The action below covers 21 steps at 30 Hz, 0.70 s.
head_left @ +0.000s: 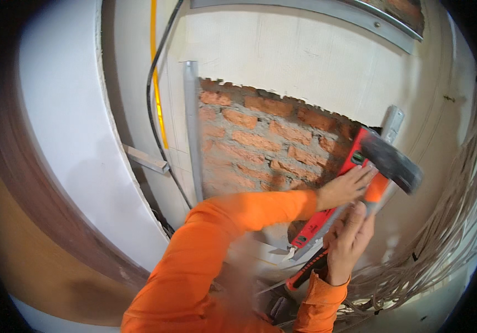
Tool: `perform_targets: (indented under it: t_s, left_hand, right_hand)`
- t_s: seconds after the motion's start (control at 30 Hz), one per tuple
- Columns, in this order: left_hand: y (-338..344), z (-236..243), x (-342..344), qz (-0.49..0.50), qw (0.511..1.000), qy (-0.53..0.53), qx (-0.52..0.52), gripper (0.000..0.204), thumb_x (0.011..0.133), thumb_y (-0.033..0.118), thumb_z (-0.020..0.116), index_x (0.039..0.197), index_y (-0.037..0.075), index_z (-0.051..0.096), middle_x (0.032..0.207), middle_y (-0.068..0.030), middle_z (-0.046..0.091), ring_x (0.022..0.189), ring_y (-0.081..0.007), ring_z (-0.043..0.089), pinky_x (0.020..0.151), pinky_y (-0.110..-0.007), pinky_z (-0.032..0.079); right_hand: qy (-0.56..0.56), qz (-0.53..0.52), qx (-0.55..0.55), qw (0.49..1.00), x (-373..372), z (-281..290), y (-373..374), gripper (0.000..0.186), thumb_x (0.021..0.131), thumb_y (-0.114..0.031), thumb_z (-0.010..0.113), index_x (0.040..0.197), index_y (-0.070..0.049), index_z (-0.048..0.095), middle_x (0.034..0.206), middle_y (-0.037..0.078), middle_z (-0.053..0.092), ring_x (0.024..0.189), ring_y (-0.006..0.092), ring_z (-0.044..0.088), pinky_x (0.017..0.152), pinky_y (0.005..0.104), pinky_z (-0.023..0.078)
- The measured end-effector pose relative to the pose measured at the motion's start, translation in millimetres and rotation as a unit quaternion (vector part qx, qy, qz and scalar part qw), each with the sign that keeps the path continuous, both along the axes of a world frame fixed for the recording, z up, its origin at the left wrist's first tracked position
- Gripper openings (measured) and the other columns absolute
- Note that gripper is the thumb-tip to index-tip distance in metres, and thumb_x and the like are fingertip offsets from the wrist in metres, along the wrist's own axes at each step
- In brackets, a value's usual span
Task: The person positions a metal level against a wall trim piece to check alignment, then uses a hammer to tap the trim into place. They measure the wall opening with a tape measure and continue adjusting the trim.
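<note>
A red spirit level (319,225) stands slanted along a grey metal profile (394,123), at the right side of an exposed brick patch (258,140). My left hand (346,187) reaches across from the left and holds the level against the profile, its fingers laid over it. Lower and nearer, my right hand (351,241) is closed around the handle of a hammer. The hammer's dark, blocky head (391,161) is slightly blurred and overlaps the upper part of the level and profile. Below my right hand, the handle's black and red end (305,271) sticks out.
Another metal profile (191,122) stands left of the bricks, and one more (327,12) crosses the top. A black cable (150,83) hangs beside a yellow strip (158,105). Bundled thin cables (432,244) fill the right. A white board (77,122) stands at the left.
</note>
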<state>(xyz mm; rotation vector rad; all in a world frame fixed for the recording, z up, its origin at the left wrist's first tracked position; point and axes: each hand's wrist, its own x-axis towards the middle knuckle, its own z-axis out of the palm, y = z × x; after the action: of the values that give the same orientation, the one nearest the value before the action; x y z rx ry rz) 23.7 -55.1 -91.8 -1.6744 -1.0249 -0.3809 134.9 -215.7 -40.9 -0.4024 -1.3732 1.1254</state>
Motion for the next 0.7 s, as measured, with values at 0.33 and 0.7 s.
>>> perform_targets:
  t_s: [0.33,0.7]
  left_hand:
    - [12.0,-3.7,-39.6,-0.154,0.966,-0.087,-0.188,0.050,0.091,0.022,0.056,0.139,0.010,0.057,0.161,-0.0261,0.030,0.151,-0.0425,0.025,0.123,-0.053,0.022]
    - [-9.3,14.3,-26.7,0.021,0.994,0.074,-0.077,0.044,0.094,0.025,0.052,0.135,0.010,0.057,0.157,-0.0278,0.035,0.145,-0.0424,0.035,0.120,-0.049,0.030]
  right_hand:
    - [-0.117,-0.115,0.178,0.970,-19.4,-28.8,49.1,0.025,0.100,-0.017,0.058,0.117,0.000,0.054,0.078,0.031,0.064,0.076,0.0529,0.063,0.060,0.0526,0.048]
    - [-0.111,-0.291,0.219,0.925,22.5,-23.3,168.8,0.019,0.101,-0.018,0.056,0.112,-0.002,0.053,0.075,0.027,0.064,0.070,0.0507,0.063,0.056,0.0538,0.047]
